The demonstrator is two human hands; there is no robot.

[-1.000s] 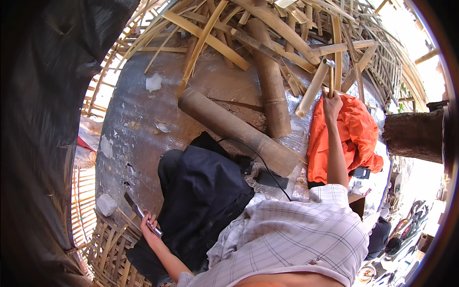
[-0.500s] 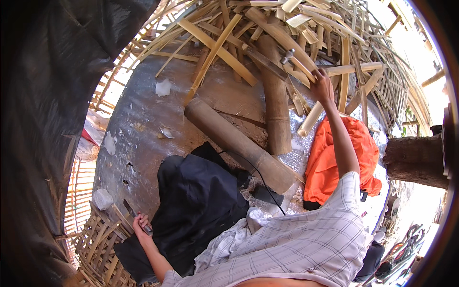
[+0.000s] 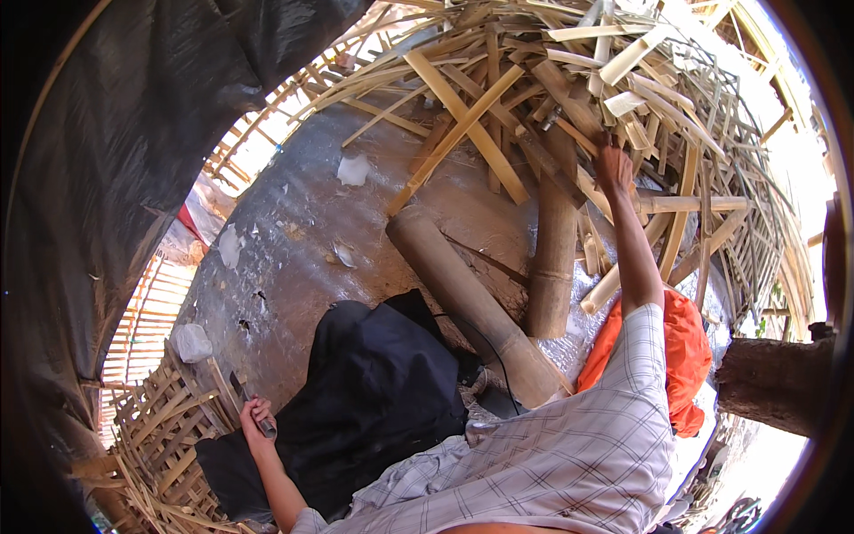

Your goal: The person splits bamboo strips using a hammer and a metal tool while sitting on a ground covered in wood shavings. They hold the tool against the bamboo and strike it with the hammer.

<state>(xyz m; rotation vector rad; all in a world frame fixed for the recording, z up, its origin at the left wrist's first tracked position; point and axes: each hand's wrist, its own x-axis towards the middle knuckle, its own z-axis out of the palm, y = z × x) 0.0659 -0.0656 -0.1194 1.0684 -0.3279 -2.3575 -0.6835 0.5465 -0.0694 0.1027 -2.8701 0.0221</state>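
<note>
At the lower left, my left hand [image 3: 258, 416] is closed round the handle of a knife [image 3: 237, 386], its dark blade pointing up and away. My right arm stretches far forward to the bamboo heap. There my right hand [image 3: 615, 167] is closed at the end of a hammer's wooden handle [image 3: 580, 139]; the metal head points left over the bamboo. Its fingertips are partly hidden among the pieces. Below that hand lies a thick bamboo culm [image 3: 553, 258], and a second culm [image 3: 467, 303] slants toward my body.
Split bamboo strips [image 3: 467, 125] pile up at the far side. Black cloth [image 3: 382, 374] covers my lap, and an orange cloth bundle [image 3: 683, 356] lies by my right arm. A woven bamboo basket [image 3: 160, 423] stands at left, a wooden post [image 3: 774, 383] at right.
My right hand has reached farther forward into the bamboo heap, the hammer moving with it. My left hand keeps the knife in nearly the same place. The view has shifted.
</note>
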